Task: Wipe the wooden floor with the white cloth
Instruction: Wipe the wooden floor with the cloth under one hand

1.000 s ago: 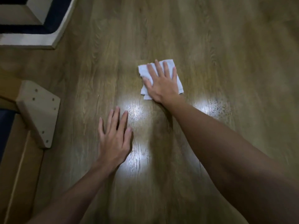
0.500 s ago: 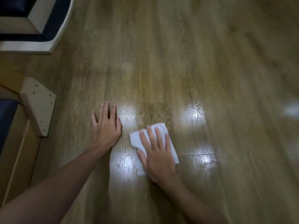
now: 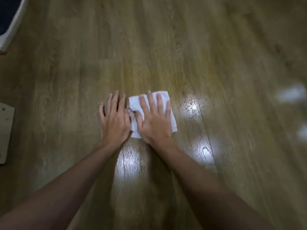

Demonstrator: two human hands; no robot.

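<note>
A folded white cloth (image 3: 135, 103) lies flat on the wooden floor (image 3: 149, 47) near the middle of the view. My right hand (image 3: 154, 120) presses down on it with straight, spread fingers and covers most of it. My left hand (image 3: 114, 120) lies flat on the bare floor just left of the cloth, its thumb side against the cloth's left edge. Both forearms reach in from the bottom of the view.
A pale wooden furniture piece (image 3: 5, 130) with screw holes stands at the left edge. A white-edged dark mat (image 3: 11, 22) shows in the top left corner. Bright light reflections (image 3: 191, 107) gleam on the planks around my hands. Open floor stretches ahead and to the right.
My right hand slid the cloth back from far ahead to beside my left hand. The view has shifted, so the furniture and mat now sit nearer the left edge.
</note>
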